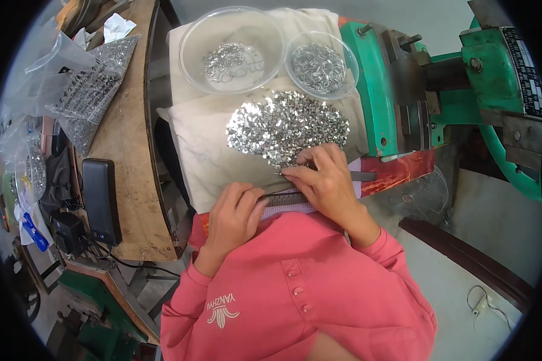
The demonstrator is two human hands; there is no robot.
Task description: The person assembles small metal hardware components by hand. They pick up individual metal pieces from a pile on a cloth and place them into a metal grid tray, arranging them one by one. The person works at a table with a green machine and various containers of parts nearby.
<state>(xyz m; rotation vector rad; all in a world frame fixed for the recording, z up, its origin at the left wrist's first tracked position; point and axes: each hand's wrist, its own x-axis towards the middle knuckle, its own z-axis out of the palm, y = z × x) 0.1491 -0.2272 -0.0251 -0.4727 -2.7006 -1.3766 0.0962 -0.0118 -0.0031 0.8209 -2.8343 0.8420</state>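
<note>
A heap of small, shiny silver metal pieces is spread on a beige cloth in front of me. My left hand lies at the near edge of the cloth, its thumb and fingers closed on the left end of a dark, narrow metal strip with fine marks along it. At the near side of the heap, my right hand has thumb and forefinger pinched together. A small silvery metal piece shows at those fingertips; its exact shape is too small to tell.
Behind the heap stand a large clear plastic tub and a smaller clear bowl, both with metal parts inside. A green machine borders the right side. On the wooden table at left are a black power bank and a plastic bag of parts.
</note>
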